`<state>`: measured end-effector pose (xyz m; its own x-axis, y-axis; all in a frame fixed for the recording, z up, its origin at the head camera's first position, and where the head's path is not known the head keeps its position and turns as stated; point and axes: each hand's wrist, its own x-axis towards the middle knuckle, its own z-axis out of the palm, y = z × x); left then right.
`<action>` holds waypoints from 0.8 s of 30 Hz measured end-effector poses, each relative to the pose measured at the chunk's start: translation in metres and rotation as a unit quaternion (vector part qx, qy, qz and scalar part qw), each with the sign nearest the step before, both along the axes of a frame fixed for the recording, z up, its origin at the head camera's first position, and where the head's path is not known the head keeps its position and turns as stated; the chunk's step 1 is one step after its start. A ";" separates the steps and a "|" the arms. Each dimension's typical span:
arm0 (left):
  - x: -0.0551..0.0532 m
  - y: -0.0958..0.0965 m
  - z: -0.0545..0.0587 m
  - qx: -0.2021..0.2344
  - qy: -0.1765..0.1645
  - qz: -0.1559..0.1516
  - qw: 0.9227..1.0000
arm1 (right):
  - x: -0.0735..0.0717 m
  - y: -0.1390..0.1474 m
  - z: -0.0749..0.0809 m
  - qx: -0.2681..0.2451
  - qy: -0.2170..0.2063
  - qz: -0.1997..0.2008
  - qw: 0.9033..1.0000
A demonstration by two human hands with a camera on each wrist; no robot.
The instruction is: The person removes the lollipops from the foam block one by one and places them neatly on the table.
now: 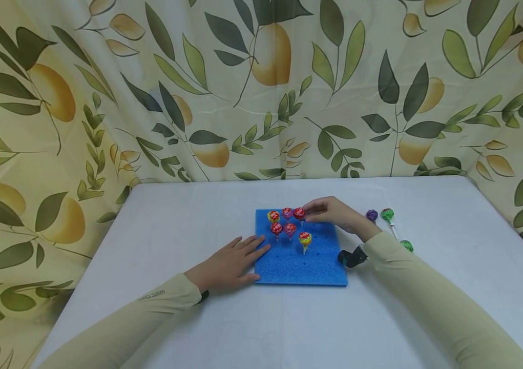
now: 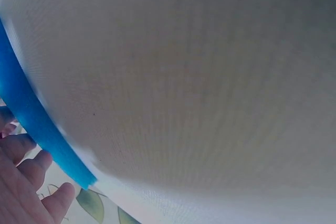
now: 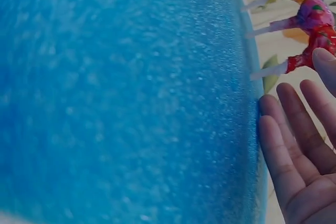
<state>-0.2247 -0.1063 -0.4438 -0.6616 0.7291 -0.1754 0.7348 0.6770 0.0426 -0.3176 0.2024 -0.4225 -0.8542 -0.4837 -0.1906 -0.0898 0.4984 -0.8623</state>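
Several wrapped lollipops, among them a yellow-and-red lollipop [image 1: 305, 238], stand upright on sticks in a blue foam board [image 1: 298, 269]. My right hand [image 1: 330, 212] is at the board's back part, beside a red lollipop [image 1: 299, 213]. In the right wrist view that red lollipop [image 3: 321, 40] has its stick in the foam; a digit of the right hand [image 3: 304, 166] overlaps its wrapper, while the other fingers spread loosely away. My left hand [image 1: 229, 261] lies flat with spread fingers at the board's left edge. The left wrist view shows the left hand's [image 2: 26, 187] fingers along the foam edge [image 2: 47, 129].
Right of the board, partly behind the right arm, lie a purple lollipop [image 1: 372, 215], a green-and-red lollipop [image 1: 387, 214] and another green lollipop [image 1: 407, 245]. Small holes dot the foam. A white cloth covers the table [image 1: 187, 215]; a leaf-patterned curtain [image 1: 261, 128] hangs behind.
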 end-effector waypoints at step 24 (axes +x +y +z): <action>0.000 0.000 -0.001 0.001 0.002 -0.001 1.000 | 0.000 -0.012 -0.005 0.016 -0.020 -0.012 1.000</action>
